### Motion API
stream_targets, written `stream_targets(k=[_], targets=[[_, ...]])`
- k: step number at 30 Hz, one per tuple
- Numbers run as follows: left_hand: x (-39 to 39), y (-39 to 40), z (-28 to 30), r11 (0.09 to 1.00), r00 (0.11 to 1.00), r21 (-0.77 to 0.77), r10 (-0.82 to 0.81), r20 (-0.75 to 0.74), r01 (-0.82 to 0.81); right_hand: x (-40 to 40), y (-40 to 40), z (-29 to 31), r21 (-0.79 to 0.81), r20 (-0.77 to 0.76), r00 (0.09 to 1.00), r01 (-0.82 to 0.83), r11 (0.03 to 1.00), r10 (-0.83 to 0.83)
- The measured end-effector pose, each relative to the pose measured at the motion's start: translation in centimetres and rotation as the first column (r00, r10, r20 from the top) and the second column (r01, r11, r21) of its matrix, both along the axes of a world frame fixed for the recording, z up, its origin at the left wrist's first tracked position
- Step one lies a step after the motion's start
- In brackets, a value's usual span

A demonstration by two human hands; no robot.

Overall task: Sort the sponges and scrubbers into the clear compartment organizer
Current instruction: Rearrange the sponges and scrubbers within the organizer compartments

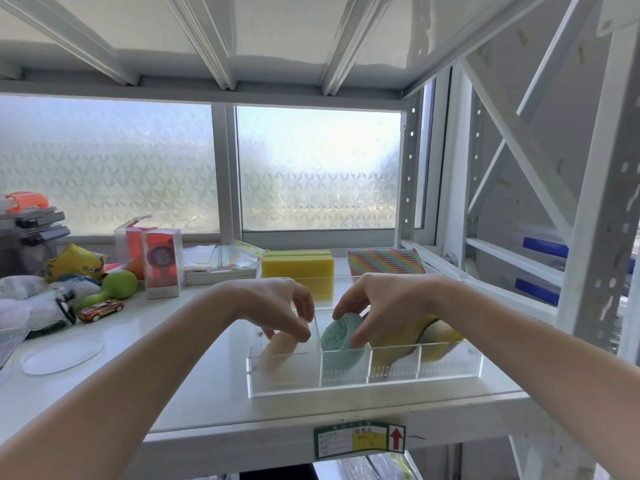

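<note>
The clear compartment organizer [363,382] stands on the white shelf near its front edge. My right hand [384,303] pinches a teal round scrubber [341,339] that stands on edge in the second compartment from the left. My left hand [277,306] reaches into the leftmost compartment, its fingertips pinched on the clear divider beside the scrubber. A yellow scrubber [436,336] leans across the right compartments, partly hidden by my right hand. Behind the organizer lie a yellow block sponge [298,268] and a rainbow-striped sponge [384,261].
At the left are a green dumbbell-shaped toy [110,289], a toy car [100,310], a boxed red item [162,265], a clear round lid [62,355] and soft bags. A white rack post [588,271] rises at the right. A frosted window is behind.
</note>
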State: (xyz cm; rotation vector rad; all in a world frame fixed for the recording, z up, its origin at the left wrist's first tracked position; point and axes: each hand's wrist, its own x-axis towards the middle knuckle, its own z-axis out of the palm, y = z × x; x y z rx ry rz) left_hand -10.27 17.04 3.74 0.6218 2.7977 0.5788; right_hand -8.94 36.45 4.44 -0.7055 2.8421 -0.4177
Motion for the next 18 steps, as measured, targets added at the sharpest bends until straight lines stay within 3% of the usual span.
stream_targets(k=[6, 18], targets=[[-0.4, 0.8, -0.1, 0.994, 1.0, 0.113, 0.004, -0.028, -0.001, 0.0, -0.1, 0.0, 0.015, -0.006, 1.0, 0.009, 1.0, -0.009], [0.3, -1.7, 0.6, 0.991, 0.977, 0.129, -0.06, 0.207, 0.034, 0.5, 0.2, 0.3, 0.018, -0.003, 1.0, 0.001, 1.0, -0.001]])
